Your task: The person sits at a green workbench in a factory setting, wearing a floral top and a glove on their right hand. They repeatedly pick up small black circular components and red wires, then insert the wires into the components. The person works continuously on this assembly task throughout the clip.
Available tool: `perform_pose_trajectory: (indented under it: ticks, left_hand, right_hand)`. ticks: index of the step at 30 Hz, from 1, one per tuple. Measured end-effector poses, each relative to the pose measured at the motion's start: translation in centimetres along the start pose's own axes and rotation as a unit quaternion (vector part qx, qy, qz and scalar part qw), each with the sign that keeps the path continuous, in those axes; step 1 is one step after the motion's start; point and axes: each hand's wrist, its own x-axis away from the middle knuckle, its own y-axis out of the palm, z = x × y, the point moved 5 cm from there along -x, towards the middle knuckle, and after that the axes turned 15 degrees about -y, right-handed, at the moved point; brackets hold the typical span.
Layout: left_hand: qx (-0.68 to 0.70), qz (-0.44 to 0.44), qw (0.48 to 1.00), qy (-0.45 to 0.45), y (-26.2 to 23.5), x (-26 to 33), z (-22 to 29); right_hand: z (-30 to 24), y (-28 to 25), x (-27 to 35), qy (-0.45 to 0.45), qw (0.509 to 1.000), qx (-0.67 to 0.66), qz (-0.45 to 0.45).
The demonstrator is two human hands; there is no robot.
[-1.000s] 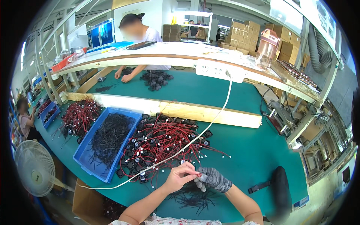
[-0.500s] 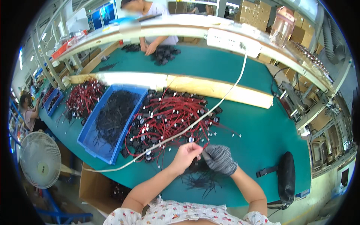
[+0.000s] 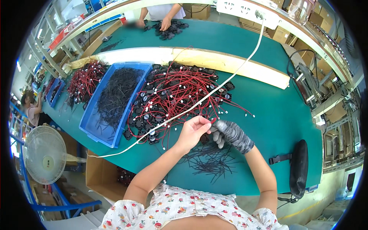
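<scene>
- The left hand (image 3: 194, 133), bare, has thumb and forefinger pinched together, its grip closed on a short bit of red wire (image 3: 213, 120).
- The right hand (image 3: 233, 136), in a grey knit glove, curls its fingers just beside that wire; whether its grip is closed on anything, I cannot tell.
- The wire sits between the 2 hands, above the tabletop (image 3: 268, 126); its far end is hidden by fingers.
- Below the hands lie loose black strips (image 3: 214, 164).
- Beyond is a pile of black parts with red wires (image 3: 180, 86), beside a blue tray (image 3: 92, 122) of black strips.
- The fan's (image 3: 45, 155) hub bears a dark mark, too small to read.
- The upper edge cuts off a co-worker's (image 3: 157, 12) head.
</scene>
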Motion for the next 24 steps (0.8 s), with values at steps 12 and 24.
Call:
perform_pose_trajectory:
  ticks: [12,24]
  left_hand:
    - [0.020,-0.056,0.991,-0.121,0.3,0.2,-1.0]
    - [0.136,-0.210,0.923,-0.292,1.6,1.4,-1.4]
  right_hand:
    - [-3.2,1.5,0.9,-0.285,0.796,0.527,-0.084]
    - [-3.7,0.4,1.0,-0.295,0.870,0.369,-0.139]
